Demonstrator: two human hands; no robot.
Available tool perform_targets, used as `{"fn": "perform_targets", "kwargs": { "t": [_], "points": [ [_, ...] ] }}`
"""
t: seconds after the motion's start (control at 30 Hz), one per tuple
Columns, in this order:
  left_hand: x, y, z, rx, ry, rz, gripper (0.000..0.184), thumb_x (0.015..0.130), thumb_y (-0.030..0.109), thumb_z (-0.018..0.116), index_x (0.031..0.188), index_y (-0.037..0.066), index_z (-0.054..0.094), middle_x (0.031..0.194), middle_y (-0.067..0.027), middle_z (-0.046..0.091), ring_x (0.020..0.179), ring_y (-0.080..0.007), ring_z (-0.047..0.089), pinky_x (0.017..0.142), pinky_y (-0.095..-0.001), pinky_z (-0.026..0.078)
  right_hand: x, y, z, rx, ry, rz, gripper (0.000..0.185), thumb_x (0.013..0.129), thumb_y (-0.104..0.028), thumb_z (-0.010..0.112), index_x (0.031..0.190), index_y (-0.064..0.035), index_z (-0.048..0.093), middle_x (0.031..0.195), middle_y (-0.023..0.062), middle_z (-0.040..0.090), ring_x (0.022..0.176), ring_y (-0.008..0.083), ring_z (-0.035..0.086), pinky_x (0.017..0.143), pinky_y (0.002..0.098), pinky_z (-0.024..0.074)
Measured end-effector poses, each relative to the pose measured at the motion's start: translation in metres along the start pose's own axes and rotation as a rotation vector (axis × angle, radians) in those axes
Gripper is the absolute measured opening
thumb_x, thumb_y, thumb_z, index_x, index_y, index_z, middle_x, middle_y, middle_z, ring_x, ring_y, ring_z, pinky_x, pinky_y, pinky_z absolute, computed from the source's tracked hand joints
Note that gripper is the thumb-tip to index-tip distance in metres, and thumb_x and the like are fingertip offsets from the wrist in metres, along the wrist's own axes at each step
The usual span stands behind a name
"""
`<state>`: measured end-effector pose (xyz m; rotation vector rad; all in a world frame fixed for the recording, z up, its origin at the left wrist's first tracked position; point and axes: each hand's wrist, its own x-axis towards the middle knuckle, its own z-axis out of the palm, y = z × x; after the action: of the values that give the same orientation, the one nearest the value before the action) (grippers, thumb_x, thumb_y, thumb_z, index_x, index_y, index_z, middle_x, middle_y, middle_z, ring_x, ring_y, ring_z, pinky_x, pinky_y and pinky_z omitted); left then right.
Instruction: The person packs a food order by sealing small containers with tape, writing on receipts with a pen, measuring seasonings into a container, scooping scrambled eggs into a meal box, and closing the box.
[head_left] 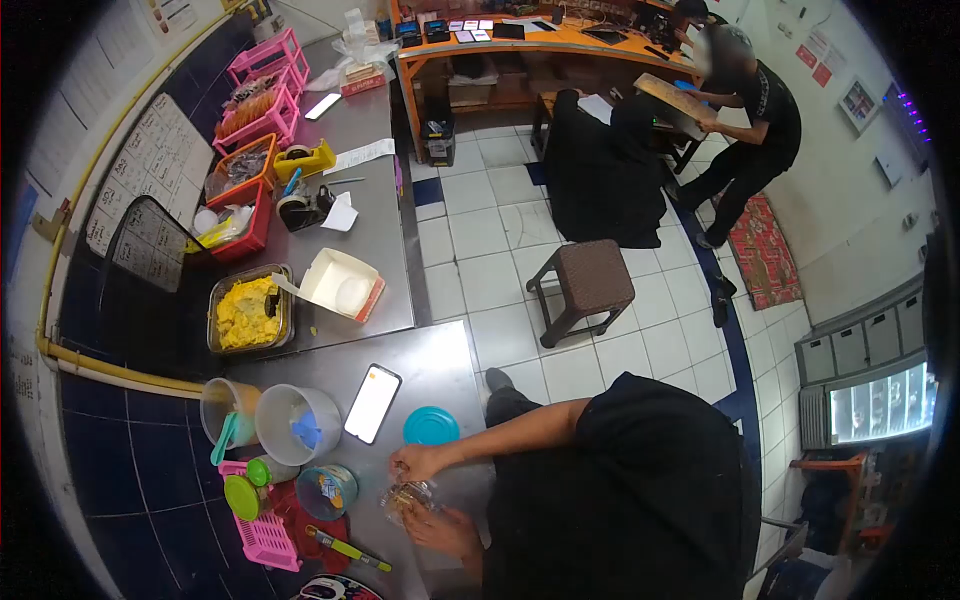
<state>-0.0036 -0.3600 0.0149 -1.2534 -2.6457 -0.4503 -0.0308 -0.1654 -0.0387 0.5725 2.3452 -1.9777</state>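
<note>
I see a steel table (425, 362), some patterned thing (336, 588) cut off from view. Right hand (418, 462) and left hand (444, 530) close together, gripping a clear packet (408, 496) between them; contents half-hidden by fingers, can't identify.

The left hand (445, 532) covers part of the clear packet (396, 498), whose contents are too small to tell; whether the right hand (420, 462) grips it is unclear. The bottom edge cuts off a patterned thing (335, 589). Writing on the whiteboard (140, 175) and receipt (358, 156) is too small to read.
</note>
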Motion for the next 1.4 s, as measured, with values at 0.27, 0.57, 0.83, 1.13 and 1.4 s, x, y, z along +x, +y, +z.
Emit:
{"fn": "perform_targets", "kwargs": {
  "t": [0.27,0.57,0.83,1.13,1.4],
  "points": [
    [-0.025,0.016,0.006,-0.034,0.353,-0.366,0.066,0.093,0.044,0.066,0.138,0.001,0.044,0.129,-0.0221,0.052,0.123,-0.0418,0.049,0.102,-0.0536,0.042,0.001,0.011,0.013,0.005,0.068,0.0,0.033,0.078,-0.026,0.076,0.1,-0.0028,0.068,0.087,0.0125,0.069,0.081,0.0249,0.068,0.069,0.0365,0.0535],
    [-0.05,-0.014,0.033,-1.701,0.043,-1.31,0.032,0.1,0.03,0.064,0.112,0.003,0.053,0.105,-0.0119,0.061,0.092,-0.0213,0.059,0.081,-0.0343,0.051,-0.011,0.01,0.016,-0.04,0.001,0.038,0.034,0.077,-0.03,0.077,0.096,-0.0031,0.067,0.088,0.0158,0.071,0.083,0.0299,0.07,0.07,0.0399,0.0543],
    [-0.05,-0.018,0.028,-1.906,0.057,-1.233,0.025,0.103,0.03,0.059,0.108,0.005,0.059,0.094,-0.0079,0.064,0.089,-0.0189,0.06,0.079,-0.0314,0.051,-0.007,0.019,0.02,-0.061,-0.035,0.07,0.036,0.078,-0.032,0.075,0.095,-0.0018,0.066,0.09,0.0167,0.071,0.086,0.0309,0.07,0.073,0.0407,0.0545],
    [-0.04,-0.016,0.015,-1.892,0.015,-1.325,0.025,0.104,0.031,0.057,0.104,0.007,0.061,0.091,-0.0047,0.063,0.082,-0.0164,0.058,0.074,-0.0296,0.048,-0.007,0.016,0.02,0.019,-0.134,0.169,0.036,0.078,-0.032,0.075,0.096,-0.0024,0.067,0.09,0.0161,0.071,0.086,0.0295,0.069,0.073,0.0404,0.054],
    [-0.042,-0.026,0.017,-1.984,0.031,-1.292,0.025,0.104,0.031,0.057,0.103,0.006,0.06,0.087,-0.0038,0.062,0.077,-0.0159,0.057,0.07,-0.0297,0.046,-0.017,-0.005,0.01,0.109,-0.222,0.248,0.034,0.084,-0.032,0.076,0.098,-0.0022,0.067,0.077,0.0091,0.067,0.067,0.0204,0.065,0.06,0.0361,0.0521]
  ]
}}
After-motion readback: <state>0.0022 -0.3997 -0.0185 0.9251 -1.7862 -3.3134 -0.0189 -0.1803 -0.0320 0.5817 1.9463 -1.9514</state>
